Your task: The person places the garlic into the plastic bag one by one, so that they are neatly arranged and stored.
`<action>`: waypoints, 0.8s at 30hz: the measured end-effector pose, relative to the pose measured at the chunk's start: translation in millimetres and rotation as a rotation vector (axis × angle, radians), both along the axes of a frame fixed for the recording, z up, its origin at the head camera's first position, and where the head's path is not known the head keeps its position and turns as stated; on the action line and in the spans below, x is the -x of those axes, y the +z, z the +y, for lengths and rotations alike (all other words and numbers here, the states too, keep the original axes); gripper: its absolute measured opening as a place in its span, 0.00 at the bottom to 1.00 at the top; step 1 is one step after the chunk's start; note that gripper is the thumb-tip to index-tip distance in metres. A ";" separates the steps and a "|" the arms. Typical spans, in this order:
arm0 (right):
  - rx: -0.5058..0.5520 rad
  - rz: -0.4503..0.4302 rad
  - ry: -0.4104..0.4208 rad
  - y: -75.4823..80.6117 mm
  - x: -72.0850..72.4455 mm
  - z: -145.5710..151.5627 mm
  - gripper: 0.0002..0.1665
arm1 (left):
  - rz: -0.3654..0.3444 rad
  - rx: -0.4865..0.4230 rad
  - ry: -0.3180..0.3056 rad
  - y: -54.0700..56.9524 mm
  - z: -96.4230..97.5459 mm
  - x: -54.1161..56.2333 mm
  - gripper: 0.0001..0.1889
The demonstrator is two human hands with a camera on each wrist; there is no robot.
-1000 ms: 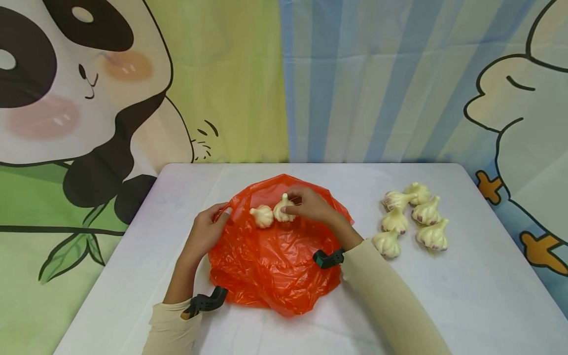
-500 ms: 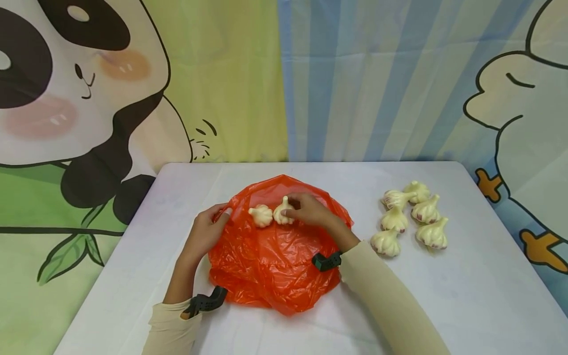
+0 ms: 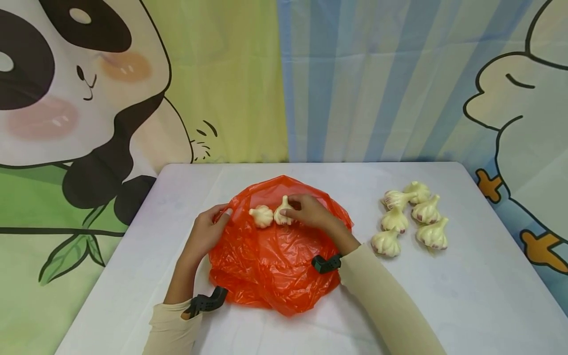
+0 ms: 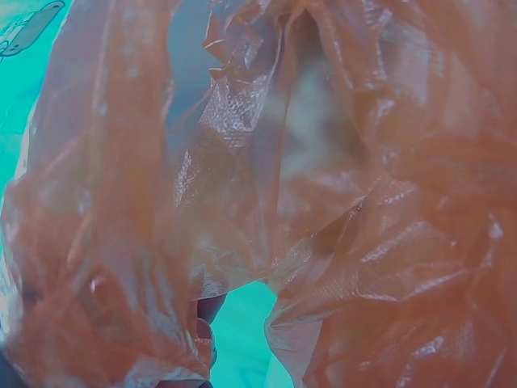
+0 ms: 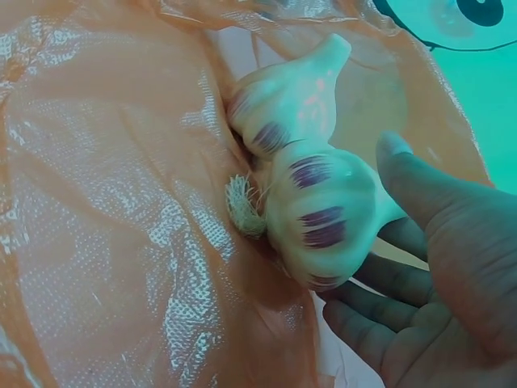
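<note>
My left hand [image 3: 207, 231] pinches the red bag [image 3: 279, 266] at its left edge, and my right hand [image 3: 310, 211] grips a garlic bulb [image 5: 323, 217] inside it!

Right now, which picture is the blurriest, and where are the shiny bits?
Left wrist view: blurriest, hazy with the red bag filling most of it; head view: fairly clear, small glints on the bag's wrinkles; right wrist view: white glare on the bag's texture, a blue-green tint, but purple streaks on the nearer garlic bulb show clearly.
</note>
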State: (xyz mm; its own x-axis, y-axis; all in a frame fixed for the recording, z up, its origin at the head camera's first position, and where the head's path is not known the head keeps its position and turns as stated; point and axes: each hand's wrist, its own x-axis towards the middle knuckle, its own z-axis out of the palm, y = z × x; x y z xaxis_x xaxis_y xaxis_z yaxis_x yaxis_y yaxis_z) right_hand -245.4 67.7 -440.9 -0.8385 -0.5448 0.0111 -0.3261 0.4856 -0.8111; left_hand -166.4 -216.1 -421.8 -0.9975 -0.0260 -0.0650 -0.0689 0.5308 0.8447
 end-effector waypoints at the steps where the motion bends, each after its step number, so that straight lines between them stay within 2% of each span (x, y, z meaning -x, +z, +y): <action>1: 0.002 0.005 0.002 0.0 -0.2 0.3 0.24 | -0.002 -0.001 0.001 0.0 0.2 -0.2 0.26; 7: -0.020 0.051 -0.026 5.2 -3.1 2.4 0.28 | 0.003 -0.001 0.001 1.3 1.6 -0.6 0.25; 12: -0.060 0.079 -0.066 16.1 -7.5 6.1 0.36 | 0.001 0.004 0.002 1.0 1.7 -0.8 0.26; 14: -0.057 0.091 -0.087 21.7 -9.0 8.2 0.36 | 0.001 0.005 0.001 0.9 1.9 -0.6 0.26; 20: 0.052 0.155 -0.132 40.9 -13.2 15.0 0.33 | 0.011 0.010 -0.006 1.0 2.7 0.1 0.26; 24: 0.124 0.148 -0.135 47.7 -17.4 19.8 0.30 | 0.009 0.006 -0.005 0.2 2.7 0.1 0.26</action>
State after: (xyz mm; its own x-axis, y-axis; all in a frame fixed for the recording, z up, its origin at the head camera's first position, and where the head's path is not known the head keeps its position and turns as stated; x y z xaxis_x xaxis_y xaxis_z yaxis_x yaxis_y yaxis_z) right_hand -228.0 87.5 -393.2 -0.8878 -0.4147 0.1995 -0.3851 0.4325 -0.8152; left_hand -166.5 -213.5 -421.6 -0.9982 -0.0215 -0.0559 -0.0587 0.5361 0.8421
